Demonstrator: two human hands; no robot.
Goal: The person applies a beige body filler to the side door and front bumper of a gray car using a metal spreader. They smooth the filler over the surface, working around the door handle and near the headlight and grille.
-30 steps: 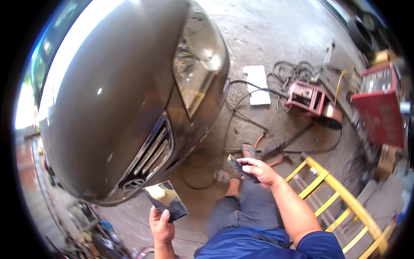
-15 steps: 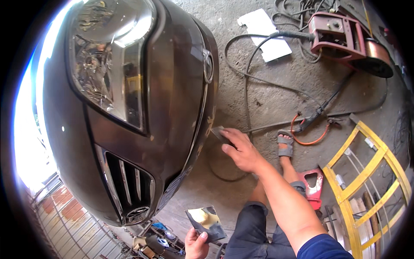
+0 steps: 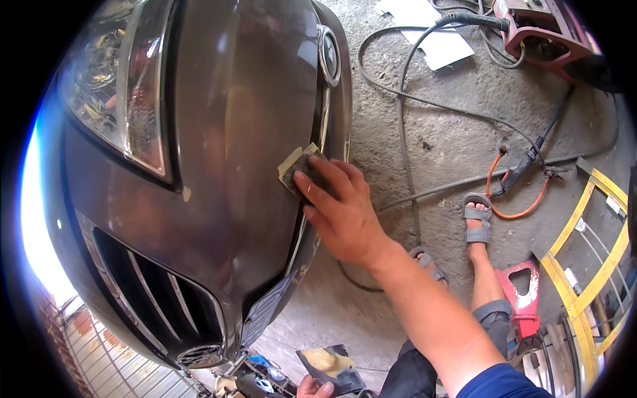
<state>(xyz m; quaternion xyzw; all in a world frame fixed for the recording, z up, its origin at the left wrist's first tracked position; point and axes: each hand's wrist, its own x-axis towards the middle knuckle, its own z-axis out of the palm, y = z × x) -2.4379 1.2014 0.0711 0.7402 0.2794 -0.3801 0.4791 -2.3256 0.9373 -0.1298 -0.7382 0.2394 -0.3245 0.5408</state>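
My right hand (image 3: 342, 215) pinches a small flat putty spreader (image 3: 292, 169) and presses it against the dark brown car bumper (image 3: 225, 219), beside the chrome strip. Pale putty coats the spreader's edge. Lower down, my left hand (image 3: 316, 388) grips the rim of a dark square putty board (image 3: 348, 377), partly cut off by the frame. A beige lump of putty (image 3: 322, 360) lies on that board. Above and left of the spreader is the headlight (image 3: 116, 99); a small chipped spot shows on the paint under its corner.
A slatted grille (image 3: 156, 292) sits low on the bumper. On the concrete floor lie looping cables (image 3: 403, 106), an orange hose (image 3: 516, 217) and white sheets (image 3: 441, 50). A red wire-feed machine (image 3: 544, 30), a red stand (image 3: 521, 292) and a yellow frame (image 3: 587, 265) stand to the right.
My right hand has moved up and left, bringing the spreader onto the bumper's face. The putty board now sits lower in view. The whole view has shifted closer to the bumper.
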